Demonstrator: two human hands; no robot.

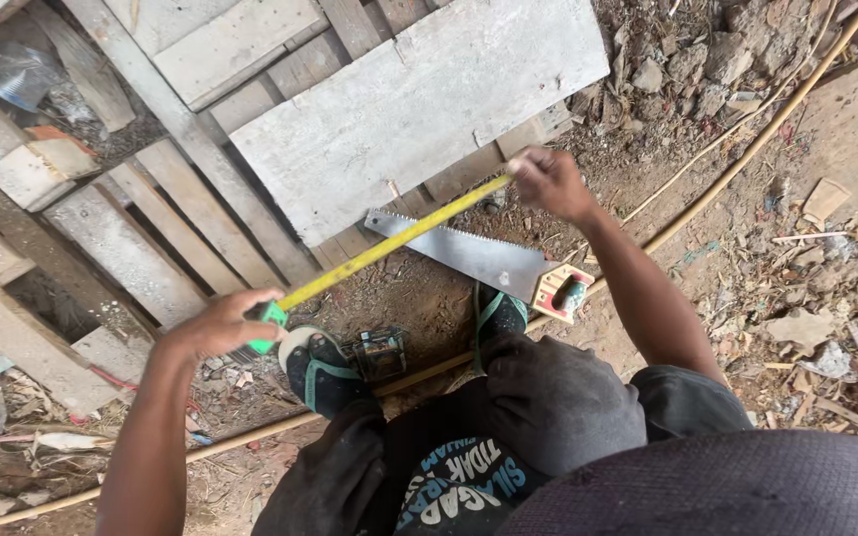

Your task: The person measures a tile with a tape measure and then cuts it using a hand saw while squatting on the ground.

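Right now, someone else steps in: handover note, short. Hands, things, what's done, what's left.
Left hand: grips the green tape measure case near the board's lower end.
Right hand: pinches the far end of the yellow tape blade, stretched taut along the edge of the grey board.
Hand saw: lies on the dirt beside the board, untouched, handle toward the right foot.
Board rests on wooden planks.
Done: tape is laid along the board.
Left: no pencil mark or cut shows on the board.
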